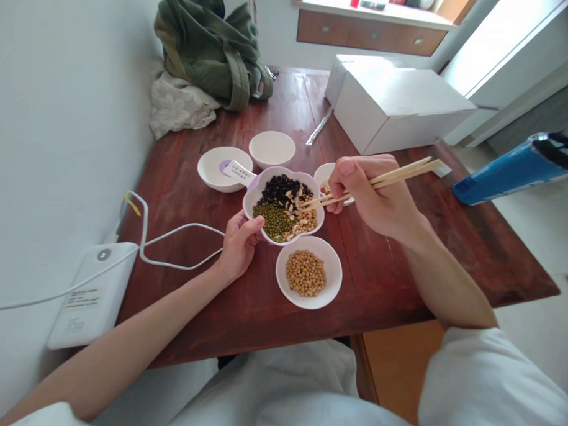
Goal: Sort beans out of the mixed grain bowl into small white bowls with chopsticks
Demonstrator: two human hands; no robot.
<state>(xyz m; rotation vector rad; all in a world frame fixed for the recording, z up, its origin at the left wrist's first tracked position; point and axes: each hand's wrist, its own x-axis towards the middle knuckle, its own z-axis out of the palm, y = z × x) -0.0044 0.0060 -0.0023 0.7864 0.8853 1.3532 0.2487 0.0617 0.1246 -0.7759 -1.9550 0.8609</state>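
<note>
My left hand [241, 242] grips the near left rim of a scalloped white and lilac bowl [253, 198], its thumb over the edge. Inside lie black beans [283, 189], green mung beans [274, 222], yellow soybeans [307, 221] and pale flakes or shelled pieces in the middle. My right hand [374, 194] is closed around a pair of wooden chopsticks [399, 172], whose tips reach into the pale pieces. Just below stands a round white bowl [333, 283] of soybeans [305, 273]. Another small white bowl [323, 171], with reddish bits in it, is partly hidden behind my right hand.
Two white bowls [272, 148] [212, 169] stand behind, a labelled handle over the left one. A white box [401, 103], silvery strip [319, 128], green bag [208, 48] and blue bottle [501, 171] lie farther out. A white power bank [91, 300] and cable [188, 266] are left.
</note>
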